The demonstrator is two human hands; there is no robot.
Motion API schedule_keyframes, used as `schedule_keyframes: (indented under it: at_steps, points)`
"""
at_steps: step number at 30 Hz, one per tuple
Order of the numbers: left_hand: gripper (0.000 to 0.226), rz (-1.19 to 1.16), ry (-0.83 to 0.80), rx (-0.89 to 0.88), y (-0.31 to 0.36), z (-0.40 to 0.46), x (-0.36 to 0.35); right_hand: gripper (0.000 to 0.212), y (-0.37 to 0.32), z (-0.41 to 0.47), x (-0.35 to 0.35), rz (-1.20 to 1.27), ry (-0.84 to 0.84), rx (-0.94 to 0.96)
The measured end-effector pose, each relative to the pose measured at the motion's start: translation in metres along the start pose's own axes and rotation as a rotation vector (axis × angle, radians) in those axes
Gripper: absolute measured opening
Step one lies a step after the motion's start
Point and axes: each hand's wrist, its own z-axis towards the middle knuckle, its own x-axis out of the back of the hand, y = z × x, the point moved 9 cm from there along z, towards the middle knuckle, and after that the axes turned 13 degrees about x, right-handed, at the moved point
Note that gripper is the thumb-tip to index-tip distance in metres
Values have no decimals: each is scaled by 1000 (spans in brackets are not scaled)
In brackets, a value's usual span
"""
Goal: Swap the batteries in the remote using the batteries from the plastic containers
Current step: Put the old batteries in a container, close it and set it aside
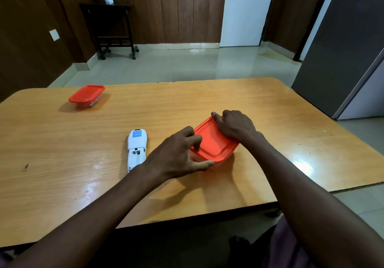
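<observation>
Both hands on the near box (214, 143), right of the remote (137, 149) on the table (270, 109). Left grip (178, 153) pinching the near-left lid corner; right grip (234, 125) curled over the far edge. Long axis running far-left to near-right.

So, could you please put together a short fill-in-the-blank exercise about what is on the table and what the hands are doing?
1. Both hands, left and right, are on the lid of the ____ container.
2. The white remote lies face down with its battery compartment ____.
3. The far container has its red lid ____.
4. The remote lies to the ____ of the near container.

Missing words: near; open; on; left
</observation>
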Motion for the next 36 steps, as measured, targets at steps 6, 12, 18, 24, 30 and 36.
schedule_keyframes:
  at_steps: [6, 12, 18, 24, 30, 36]
  points:
    - [47, 9, -38, -36, 0, 5, 3, 90, 17, -2, -17, 221, -162, -185]
    - [48, -6, -62, -11, -4, 7, 3, 85, 23, -7, -14, 158, -134, -214]
    - [65, 25, -113, 97, -4, 10, 7, 37, -18, 2, 1, 19, 47, 203]
    - [69, 97, -189, 147, 0, 12, -1, 38, -22, 0, 10, -43, 107, 185]
    - [77, 137, -237, 163, 7, 15, -7, 43, 9, 2, -14, 146, -167, -135]
    - [73, 166, -256, 155, 9, 13, -7, 55, 17, -5, -22, 275, -280, -260]
